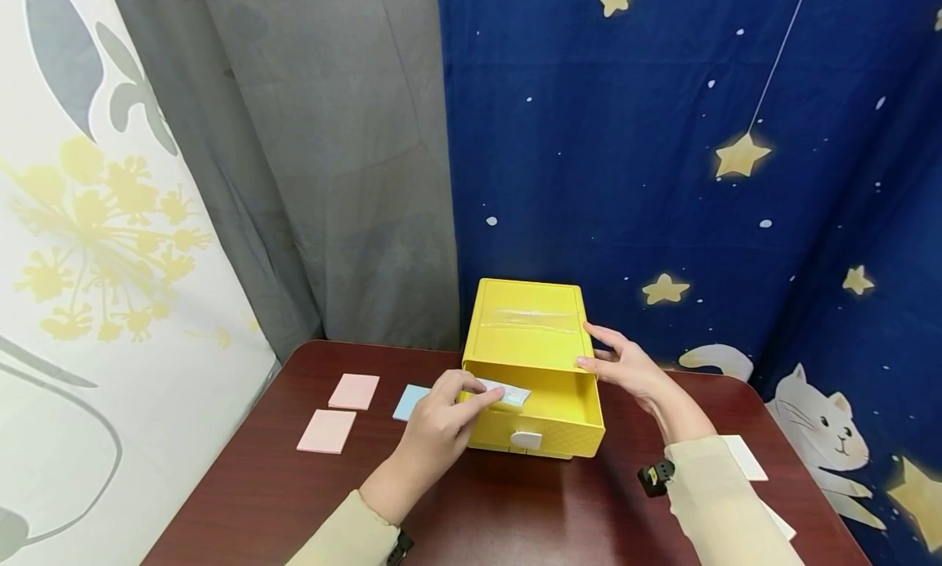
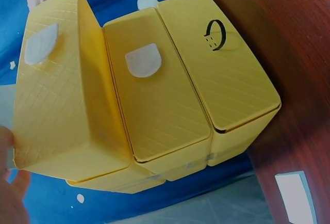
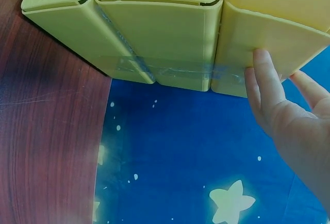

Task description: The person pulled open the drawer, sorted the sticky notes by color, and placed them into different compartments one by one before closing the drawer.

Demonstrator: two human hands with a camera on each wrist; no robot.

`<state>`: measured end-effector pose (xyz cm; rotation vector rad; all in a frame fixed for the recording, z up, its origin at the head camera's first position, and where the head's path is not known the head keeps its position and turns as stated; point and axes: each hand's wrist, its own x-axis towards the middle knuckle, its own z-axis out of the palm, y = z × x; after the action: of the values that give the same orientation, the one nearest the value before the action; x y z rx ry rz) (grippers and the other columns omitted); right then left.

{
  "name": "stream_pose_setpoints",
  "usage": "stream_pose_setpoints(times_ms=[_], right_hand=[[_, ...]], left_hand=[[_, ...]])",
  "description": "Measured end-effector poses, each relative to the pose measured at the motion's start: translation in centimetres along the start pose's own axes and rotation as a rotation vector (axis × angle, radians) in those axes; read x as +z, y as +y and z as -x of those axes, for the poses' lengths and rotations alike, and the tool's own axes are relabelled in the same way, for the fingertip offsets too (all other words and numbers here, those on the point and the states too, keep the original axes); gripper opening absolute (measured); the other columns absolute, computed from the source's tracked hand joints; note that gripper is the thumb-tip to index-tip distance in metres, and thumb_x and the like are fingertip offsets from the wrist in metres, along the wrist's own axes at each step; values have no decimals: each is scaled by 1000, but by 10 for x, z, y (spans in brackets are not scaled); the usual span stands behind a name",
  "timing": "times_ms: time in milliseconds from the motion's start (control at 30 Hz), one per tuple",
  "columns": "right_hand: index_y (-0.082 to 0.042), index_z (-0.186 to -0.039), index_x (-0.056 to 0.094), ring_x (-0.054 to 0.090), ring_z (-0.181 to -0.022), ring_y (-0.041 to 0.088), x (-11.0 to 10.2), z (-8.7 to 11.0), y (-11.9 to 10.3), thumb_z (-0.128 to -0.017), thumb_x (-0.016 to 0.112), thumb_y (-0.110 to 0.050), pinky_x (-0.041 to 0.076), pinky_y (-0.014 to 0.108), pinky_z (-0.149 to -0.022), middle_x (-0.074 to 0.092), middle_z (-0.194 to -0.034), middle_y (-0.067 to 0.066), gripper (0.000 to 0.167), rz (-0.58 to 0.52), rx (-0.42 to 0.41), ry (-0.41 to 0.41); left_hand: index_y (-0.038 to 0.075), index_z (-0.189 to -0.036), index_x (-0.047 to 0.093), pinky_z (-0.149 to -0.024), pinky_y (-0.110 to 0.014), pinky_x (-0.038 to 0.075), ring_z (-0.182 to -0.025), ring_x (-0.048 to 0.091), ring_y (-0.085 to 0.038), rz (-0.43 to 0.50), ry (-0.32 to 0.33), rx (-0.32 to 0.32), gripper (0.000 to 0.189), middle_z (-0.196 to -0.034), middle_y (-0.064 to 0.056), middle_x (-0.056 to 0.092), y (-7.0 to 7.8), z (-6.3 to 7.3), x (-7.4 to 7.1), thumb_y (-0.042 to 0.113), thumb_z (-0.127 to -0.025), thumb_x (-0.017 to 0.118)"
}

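Note:
A yellow drawer cabinet (image 1: 533,300) stands on the table, its top drawer (image 1: 567,437) pulled out. My left hand (image 1: 437,419) is over the drawer's left side and pinches a small white packet (image 1: 517,395) between thumb and fingers. Only part of that hand shows at the edge of the left wrist view, where the packet is hidden. My right hand (image 1: 629,375) rests on the cabinet's upper right edge, thumb on the top. In the right wrist view, its fingers (image 3: 265,74) lie against the cabinet's side wall.
Two pink square pads (image 1: 354,392) and a blue pad (image 1: 410,402) lie left of the cabinet. White cards (image 1: 745,457) lie by the right forearm. Two lower drawers are closed; the middle has a white tab (image 2: 144,60), the bottom a black loop (image 2: 221,34). Curtains hang behind.

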<state>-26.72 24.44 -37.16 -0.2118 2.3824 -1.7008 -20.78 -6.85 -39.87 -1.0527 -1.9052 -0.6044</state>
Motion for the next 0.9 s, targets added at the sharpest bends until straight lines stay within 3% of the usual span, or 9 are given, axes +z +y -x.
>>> stream_pose_setpoints(times_ms=[167,333,567,900], right_hand=[[-18,-152,20,37,-134,40,1,0,-1,-85,70,-31,41,49,-101,9,-157,16,85,3,-1,-3],[-19,-152,21,37,-134,40,1,0,0,-85,71,-29,40,51,-102,9,-157,15,84,-14,-3,-6],[-19,-152,21,36,-134,40,1,1,-2,-85,70,-31,39,51,-103,9,-157,16,85,7,-1,1],[-19,-152,20,35,-135,40,1,2,-2,-85,70,-32,35,54,-105,10,-157,17,85,8,8,2]], left_hand=[[15,-110,72,-71,-22,50,-91,54,-16,18,0,-57,33,-96,-5,57,0,-4,0,-4,-85,61],[14,-109,72,-70,-22,48,-89,53,-16,22,5,-55,39,-95,-5,57,-2,-5,-1,-9,-79,64],[13,-110,72,-70,-20,46,-90,52,-16,26,-17,-69,40,-97,-4,56,-4,-5,-2,-11,-79,61],[15,-105,74,-71,-18,46,-89,51,-14,60,-82,-156,32,-96,-1,55,0,-13,-5,-5,-82,64]])
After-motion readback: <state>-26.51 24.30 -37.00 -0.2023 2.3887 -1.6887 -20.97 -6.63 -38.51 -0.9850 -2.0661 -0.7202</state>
